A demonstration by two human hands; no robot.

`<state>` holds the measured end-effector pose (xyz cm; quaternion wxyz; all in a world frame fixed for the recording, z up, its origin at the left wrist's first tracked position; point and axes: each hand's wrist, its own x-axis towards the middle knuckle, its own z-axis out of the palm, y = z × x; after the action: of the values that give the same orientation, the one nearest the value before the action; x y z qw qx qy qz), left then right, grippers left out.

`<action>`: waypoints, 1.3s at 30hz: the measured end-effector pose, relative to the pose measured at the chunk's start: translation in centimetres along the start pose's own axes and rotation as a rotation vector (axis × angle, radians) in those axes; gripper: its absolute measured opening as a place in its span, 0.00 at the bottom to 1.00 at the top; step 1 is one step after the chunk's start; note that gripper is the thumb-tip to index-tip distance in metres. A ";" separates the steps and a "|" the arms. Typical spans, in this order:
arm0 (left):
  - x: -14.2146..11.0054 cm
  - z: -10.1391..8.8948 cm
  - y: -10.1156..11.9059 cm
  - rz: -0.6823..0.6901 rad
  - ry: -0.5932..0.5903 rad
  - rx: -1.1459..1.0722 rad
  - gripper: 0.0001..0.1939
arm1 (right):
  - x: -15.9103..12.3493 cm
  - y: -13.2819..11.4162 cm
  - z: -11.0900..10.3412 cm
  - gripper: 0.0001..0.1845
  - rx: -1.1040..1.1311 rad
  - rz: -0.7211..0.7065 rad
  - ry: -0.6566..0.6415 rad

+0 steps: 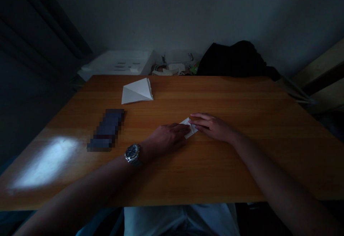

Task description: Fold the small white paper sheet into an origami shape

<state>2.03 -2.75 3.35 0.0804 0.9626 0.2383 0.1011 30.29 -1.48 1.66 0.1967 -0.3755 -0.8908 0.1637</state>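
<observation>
A small folded piece of white paper (191, 133) lies on the wooden table in front of me, partly covered by my fingers. My left hand (172, 135) rests over its left side, fingers stretched out and pressing it to the tabletop. From the other side, my right hand (211, 125) touches the paper's right edge with spread, extended fingertips. Both hands look open, lying on the paper rather than wrapped round it. The undersides of the fingers are hidden. A wristwatch (132, 152) with a metal band is on my left wrist.
A larger folded white sheet (137, 92) lies at the back left of the table (228, 178). Nearer me is a pixelated dark flat object (107, 128). Behind the table are a white plastic tray (120, 60), some cables, and a black cloth-like item (233, 60). Bright light patches the left side.
</observation>
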 end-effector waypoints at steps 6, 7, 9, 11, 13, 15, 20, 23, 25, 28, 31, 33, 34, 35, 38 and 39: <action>0.0 0.0 0.0 0.005 -0.007 0.008 0.21 | 0.0 -0.1 -0.1 0.19 -0.033 0.039 -0.006; 0.0 0.0 0.0 0.009 -0.007 0.008 0.21 | 0.0 -0.1 -0.1 0.19 -0.035 0.039 -0.010; 0.0 0.0 0.1 0.009 -0.012 0.007 0.21 | 0.1 -0.1 -0.1 0.21 -0.037 0.042 -0.018; 0.1 -0.1 0.1 -0.001 -0.016 0.007 0.21 | 0.1 -0.2 0.0 0.22 -0.045 0.046 -0.025; 0.1 -0.2 0.3 -0.009 -0.020 0.007 0.21 | 0.1 -0.2 0.0 0.23 -0.073 0.046 -0.023; 0.1 -0.4 0.4 -0.011 -0.026 0.009 0.21 | 0.2 -0.2 0.0 0.22 -0.115 0.053 -0.004; 0.1 -0.4 0.4 0.002 -0.015 0.005 0.20 | 0.2 -0.1 0.0 0.21 -0.172 0.070 0.017; 0.1 -0.2 0.3 0.007 -0.003 0.010 0.21 | 0.4 -0.1 -0.1 0.23 -0.183 0.080 0.013; 0.1 -0.1 0.3 0.007 0.003 0.017 0.21 | 0.5 -0.2 -0.1 0.24 -0.196 0.087 0.007; 0.1 -0.2 0.5 0.002 0.001 0.023 0.21 | 0.5 -0.5 -0.3 0.27 -0.205 0.090 -0.015; 0.2 -0.3 0.6 -0.002 -0.009 0.020 0.21 | 0.3 -0.6 -0.4 0.28 -0.212 0.073 -0.040; 0.2 -0.4 0.6 0.003 -0.007 0.009 0.21 | 0.2 -0.5 -0.4 0.29 -0.213 0.072 -0.042; 0.2 -0.4 0.6 0.008 -0.003 0.002 0.21 | 0.2 -0.5 -0.3 0.29 -0.212 0.079 -0.037; 0.2 -0.3 0.5 0.013 0.001 -0.005 0.21 | 0.2 -0.5 -0.2 0.29 -0.214 0.089 -0.031; 0.1 -0.3 0.4 0.013 0.001 -0.007 0.22 | 0.5 -0.7 0.1 0.29 -0.239 0.115 -0.015; 0.1 -0.3 0.4 0.009 -0.006 -0.003 0.22 | 0.6 -0.8 0.1 0.29 -0.251 0.117 -0.012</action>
<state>2.25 -3.03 3.75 0.0819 0.9638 0.2334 0.0992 29.40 -1.61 2.05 0.1328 -0.4474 -0.8821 0.0643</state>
